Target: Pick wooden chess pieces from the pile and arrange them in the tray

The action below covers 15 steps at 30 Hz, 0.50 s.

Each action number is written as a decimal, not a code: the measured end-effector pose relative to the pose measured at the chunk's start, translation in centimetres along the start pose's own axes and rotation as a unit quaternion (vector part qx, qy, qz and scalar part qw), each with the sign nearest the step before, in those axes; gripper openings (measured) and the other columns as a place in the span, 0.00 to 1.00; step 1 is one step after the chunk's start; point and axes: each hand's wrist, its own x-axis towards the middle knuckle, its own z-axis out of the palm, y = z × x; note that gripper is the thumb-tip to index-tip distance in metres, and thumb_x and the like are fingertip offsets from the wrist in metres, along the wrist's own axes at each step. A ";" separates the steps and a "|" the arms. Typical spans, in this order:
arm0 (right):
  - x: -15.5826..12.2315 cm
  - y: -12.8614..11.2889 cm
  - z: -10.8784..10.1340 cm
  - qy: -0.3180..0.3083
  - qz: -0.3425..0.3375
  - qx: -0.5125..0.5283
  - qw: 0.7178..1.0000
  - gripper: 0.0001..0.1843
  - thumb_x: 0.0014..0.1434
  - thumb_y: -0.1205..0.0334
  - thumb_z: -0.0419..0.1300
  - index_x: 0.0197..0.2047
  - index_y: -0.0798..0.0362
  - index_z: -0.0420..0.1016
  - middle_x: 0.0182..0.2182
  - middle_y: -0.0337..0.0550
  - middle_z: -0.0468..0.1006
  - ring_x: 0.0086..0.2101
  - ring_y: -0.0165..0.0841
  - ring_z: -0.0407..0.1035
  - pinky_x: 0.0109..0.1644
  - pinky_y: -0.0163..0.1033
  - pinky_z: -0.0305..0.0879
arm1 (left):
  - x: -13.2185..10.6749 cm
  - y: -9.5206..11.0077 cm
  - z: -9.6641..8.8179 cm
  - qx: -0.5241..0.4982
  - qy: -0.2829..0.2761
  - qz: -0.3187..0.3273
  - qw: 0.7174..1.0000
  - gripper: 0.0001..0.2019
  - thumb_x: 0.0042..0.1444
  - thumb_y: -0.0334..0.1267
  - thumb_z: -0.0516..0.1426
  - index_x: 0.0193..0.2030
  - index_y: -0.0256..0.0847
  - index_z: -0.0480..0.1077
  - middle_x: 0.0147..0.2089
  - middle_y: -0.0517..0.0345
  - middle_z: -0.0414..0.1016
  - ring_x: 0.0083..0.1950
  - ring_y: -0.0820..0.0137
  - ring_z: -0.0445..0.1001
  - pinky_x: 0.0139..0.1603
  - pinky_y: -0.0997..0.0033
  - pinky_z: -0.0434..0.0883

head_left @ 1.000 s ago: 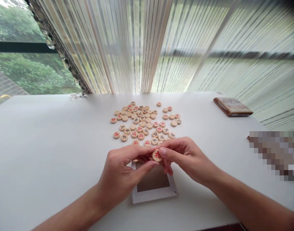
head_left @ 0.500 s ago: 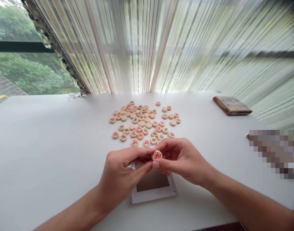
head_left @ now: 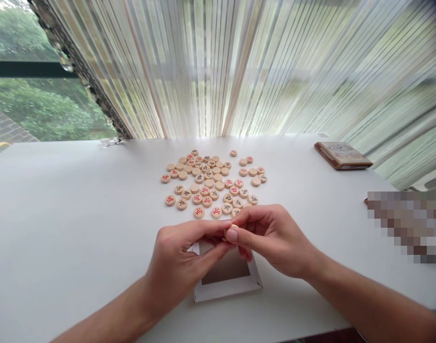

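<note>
My left hand (head_left: pixel 184 259) and my right hand (head_left: pixel 271 238) meet fingertip to fingertip above a shallow white box tray (head_left: pixel 228 286) with a brown bottom. Both pinch a round wooden chess piece (head_left: pixel 233 226), of which only a thin edge shows between the fingers. Just beyond the hands several wooden chess pieces (head_left: pixel 212 183) with red or black characters lie scattered flat on the white table (head_left: pixel 71 214).
A brown box lid (head_left: pixel 342 155) lies at the far right of the table. A blurred-out patch (head_left: pixel 405 226) sits at the right edge. Striped curtains (head_left: pixel 239 66) hang behind the table, with a window onto trees at the left.
The held piece showed its red-character face half a second ago; it has since turned edge-on and is nearly hidden by my fingers. Both hands stayed in place.
</note>
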 end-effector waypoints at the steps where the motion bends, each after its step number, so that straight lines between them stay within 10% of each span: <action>1: 0.0 0.0 0.0 -0.002 -0.002 -0.004 1.000 0.12 0.52 0.61 0.80 0.33 0.58 0.85 0.22 0.38 0.79 0.21 0.25 0.70 0.25 0.28 0.70 | 0.0 0.0 0.0 0.000 -0.002 0.003 1.000 0.16 0.57 0.22 0.69 0.50 0.41 0.83 0.40 0.62 0.89 0.37 0.75 0.86 0.43 0.83 0.82; 15: 0.1 -0.1 -0.7 -0.049 -0.072 -0.084 0.993 0.11 0.68 0.58 0.67 0.45 0.55 0.88 0.31 0.45 0.82 0.28 0.28 0.73 0.33 0.33 0.73 | 0.0 -0.5 -0.4 -0.035 0.009 -0.028 0.999 0.16 0.56 0.24 0.70 0.49 0.43 0.84 0.40 0.61 0.88 0.37 0.72 0.86 0.42 0.80 0.84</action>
